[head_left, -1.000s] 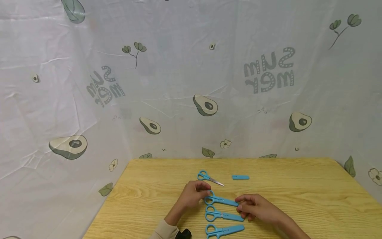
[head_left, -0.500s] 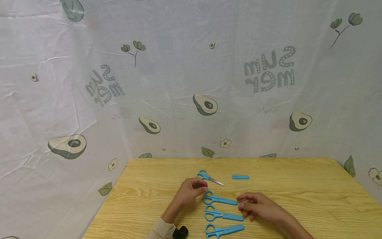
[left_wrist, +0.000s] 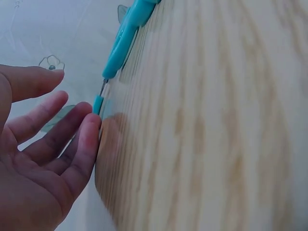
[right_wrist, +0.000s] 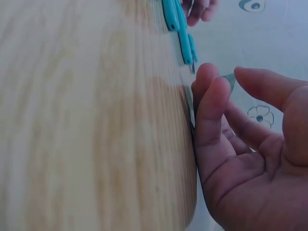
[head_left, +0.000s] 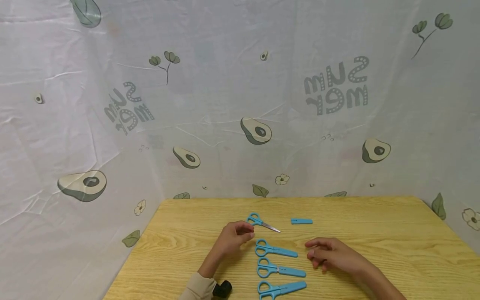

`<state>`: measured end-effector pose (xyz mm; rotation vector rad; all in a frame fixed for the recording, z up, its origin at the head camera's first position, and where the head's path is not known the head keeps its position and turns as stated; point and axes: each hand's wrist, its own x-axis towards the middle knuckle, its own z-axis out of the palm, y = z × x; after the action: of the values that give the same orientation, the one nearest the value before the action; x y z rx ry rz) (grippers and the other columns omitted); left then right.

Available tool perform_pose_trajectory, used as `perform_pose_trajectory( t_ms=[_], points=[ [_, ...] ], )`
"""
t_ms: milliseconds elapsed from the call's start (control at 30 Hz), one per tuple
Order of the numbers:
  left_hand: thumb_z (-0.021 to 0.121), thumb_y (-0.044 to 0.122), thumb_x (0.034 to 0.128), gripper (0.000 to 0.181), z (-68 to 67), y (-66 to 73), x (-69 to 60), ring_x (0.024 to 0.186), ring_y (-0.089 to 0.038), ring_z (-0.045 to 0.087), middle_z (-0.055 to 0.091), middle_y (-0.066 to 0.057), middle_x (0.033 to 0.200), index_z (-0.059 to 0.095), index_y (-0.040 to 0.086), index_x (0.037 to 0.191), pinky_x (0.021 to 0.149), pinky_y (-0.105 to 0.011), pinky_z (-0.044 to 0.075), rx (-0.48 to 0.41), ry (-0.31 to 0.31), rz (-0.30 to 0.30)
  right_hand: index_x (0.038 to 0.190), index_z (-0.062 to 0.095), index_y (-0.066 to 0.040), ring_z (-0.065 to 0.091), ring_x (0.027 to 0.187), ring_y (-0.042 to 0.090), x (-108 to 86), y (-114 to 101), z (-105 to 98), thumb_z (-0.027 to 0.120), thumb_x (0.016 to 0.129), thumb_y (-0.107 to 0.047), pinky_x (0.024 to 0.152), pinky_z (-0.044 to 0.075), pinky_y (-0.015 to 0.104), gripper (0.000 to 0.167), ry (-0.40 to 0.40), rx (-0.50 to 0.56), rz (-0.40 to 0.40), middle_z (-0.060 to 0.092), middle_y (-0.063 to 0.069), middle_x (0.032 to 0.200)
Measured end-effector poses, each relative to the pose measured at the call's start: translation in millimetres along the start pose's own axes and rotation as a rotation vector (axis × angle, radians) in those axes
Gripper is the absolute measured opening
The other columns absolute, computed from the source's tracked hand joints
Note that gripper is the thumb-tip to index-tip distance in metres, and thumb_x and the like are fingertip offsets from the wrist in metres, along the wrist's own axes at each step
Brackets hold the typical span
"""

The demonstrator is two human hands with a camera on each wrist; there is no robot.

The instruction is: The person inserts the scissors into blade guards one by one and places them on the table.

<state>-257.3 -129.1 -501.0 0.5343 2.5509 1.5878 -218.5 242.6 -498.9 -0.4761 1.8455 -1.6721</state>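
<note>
Three blue-handled scissors with blue sheaths over their blades lie one below another: the upper sheathed scissors point(head_left: 276, 249), the middle pair point(head_left: 282, 269) and the lowest pair point(head_left: 282, 288). Behind them lie bare-bladed scissors point(head_left: 263, 222), handles to the left, and a separate blue sheath point(head_left: 301, 221) to their right. My left hand point(head_left: 233, 239) is just left of the handles, fingers loosely bent with nothing in them; it partly overlaps the bare scissors' edge in the head view. My right hand point(head_left: 333, 254), relaxed and holding nothing, is right of the sheath tips, apart from them.
The wood-grain table point(head_left: 375, 225) extends to both sides of the scissors. A pale curtain point(head_left: 210, 104) printed with avocados and leaves hangs behind and beside it. A black device point(head_left: 223, 288) sits at the left cuff point(head_left: 198, 287).
My left hand has let go of the upper scissors' handles and drawn back to the left. My right hand has moved away from the sheath tip to the right.
</note>
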Motion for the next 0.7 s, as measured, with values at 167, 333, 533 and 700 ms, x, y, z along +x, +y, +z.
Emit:
perform_pose_trajectory(
  t_ms=[167,333,533,700],
  points=[
    [0.076,0.016,0.1012,0.022,-4.0,-2.2,0.1,0.101,-0.022,0.073,0.079,-0.012,0.109,0.076,0.000,0.117,0.079,-0.023,0.058,0.039,-0.013,0.004,0.152,0.039,0.021,0.071,0.096,0.013,-2.2,0,-6,0.048,0.116,-0.019,0.076,0.061,0.025,0.054,-0.024,0.008,-0.016,0.072,0.006,0.118],
    [0.076,0.015,0.1006,0.023,-6.6,-5.6,1.4,0.099,-0.019,0.073,0.079,-0.011,0.108,0.076,-0.001,0.117,0.079,-0.022,0.059,0.053,-0.024,0.001,0.152,0.038,0.021,0.070,0.096,0.013,-5.8,1,-10,0.049,0.116,-0.020,0.076,0.061,0.025,0.055,0.002,0.006,-0.008,0.072,0.005,0.117],
    [0.075,0.015,0.1012,0.027,-12.8,-3.7,2.1,0.100,-0.023,0.074,0.078,-0.012,0.110,0.074,-0.003,0.122,0.079,-0.025,0.060,0.065,-0.060,-0.008,0.154,0.036,0.021,0.069,0.097,0.013,-9.1,1,-17,0.048,0.117,-0.021,0.076,0.060,0.025,0.057,0.028,0.011,0.007,0.071,0.006,0.117],
    [0.073,0.017,0.1034,0.031,-23.5,-4.0,7.5,0.105,-0.026,0.073,0.076,-0.013,0.116,0.072,-0.002,0.128,0.081,-0.028,0.061,0.110,-0.105,-0.012,0.154,0.037,0.020,0.070,0.098,0.013,-9.4,-3,-21,0.049,0.116,-0.023,0.077,0.061,0.026,0.058,0.052,0.010,0.013,0.071,0.005,0.118]
  ],
)
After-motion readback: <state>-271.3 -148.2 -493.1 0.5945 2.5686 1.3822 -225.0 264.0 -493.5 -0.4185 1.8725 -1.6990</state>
